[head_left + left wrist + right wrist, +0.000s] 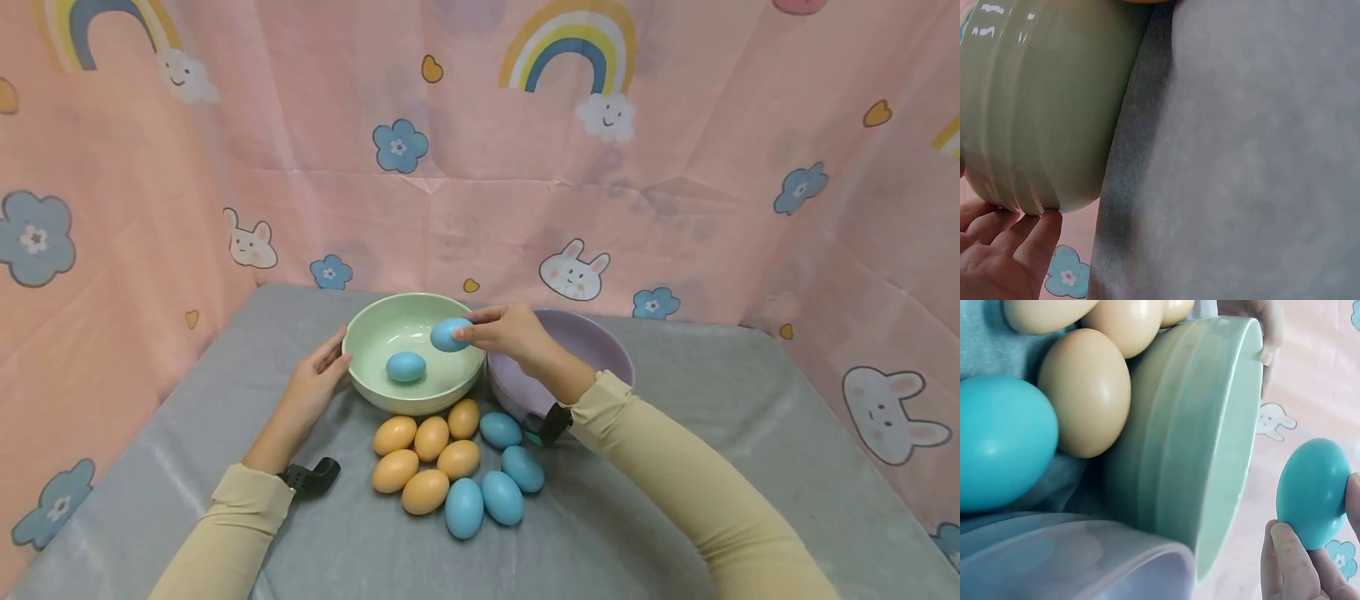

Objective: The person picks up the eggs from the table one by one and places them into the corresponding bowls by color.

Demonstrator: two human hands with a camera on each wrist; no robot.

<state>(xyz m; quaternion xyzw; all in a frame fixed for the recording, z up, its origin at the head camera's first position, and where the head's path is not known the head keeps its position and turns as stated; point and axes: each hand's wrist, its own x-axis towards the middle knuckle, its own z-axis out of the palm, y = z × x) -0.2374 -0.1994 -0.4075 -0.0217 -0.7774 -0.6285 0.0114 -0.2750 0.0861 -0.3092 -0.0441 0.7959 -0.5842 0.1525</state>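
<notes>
My right hand [510, 332] pinches a blue egg [1313, 494] between thumb and fingers, above the right part of the green bowl [360, 387]. Inside that bowl lies a second blue egg [406, 367]. My left hand [313, 383] rests against the bowl's left side; in the left wrist view its nearly straight fingers [1038, 240] touch the outer wall. In front of the green bowl, several orange eggs [425, 492] lie close together on the table. Several more blue eggs [502, 497] lie just right of them.
A purple bowl [618, 354] stands beside the green one on its right, partly hidden behind my right hand and forearm. Grey cloth covers the table [720, 433]. Behind and at the sides hangs a pink printed curtain [480, 217].
</notes>
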